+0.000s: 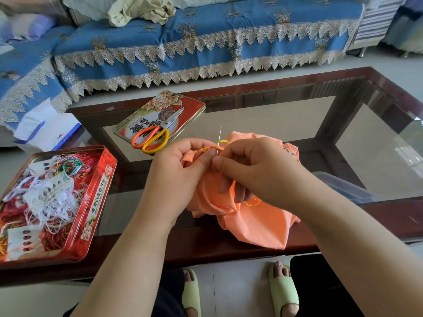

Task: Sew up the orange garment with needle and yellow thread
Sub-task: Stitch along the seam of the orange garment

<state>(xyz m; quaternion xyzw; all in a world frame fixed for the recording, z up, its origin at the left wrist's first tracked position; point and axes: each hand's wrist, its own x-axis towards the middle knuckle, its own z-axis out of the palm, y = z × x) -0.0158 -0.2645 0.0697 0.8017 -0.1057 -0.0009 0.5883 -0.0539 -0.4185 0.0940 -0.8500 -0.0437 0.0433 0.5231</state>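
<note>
An orange garment (251,223) lies bunched on the near edge of the glass-topped table. My left hand (180,165) pinches a rolled seam of the garment at its upper left. My right hand (249,165) is just right of it, with thumb and fingers pinched at the base of a thin needle (219,139). The needle stands upright through the seam, its tip pointing away from me. Yellow thread (223,142) loops beside the needle, and another loop of the thread (251,202) lies on the cloth under my right hand.
Orange-handled scissors (155,136) lie on a flat tin lid (190,108) behind my hands. An open red tin (100,191) holding tangled threads stands at the left. A tissue pack (48,126) sits at the far left. A blue-covered sofa (206,42) runs behind the table (343,88).
</note>
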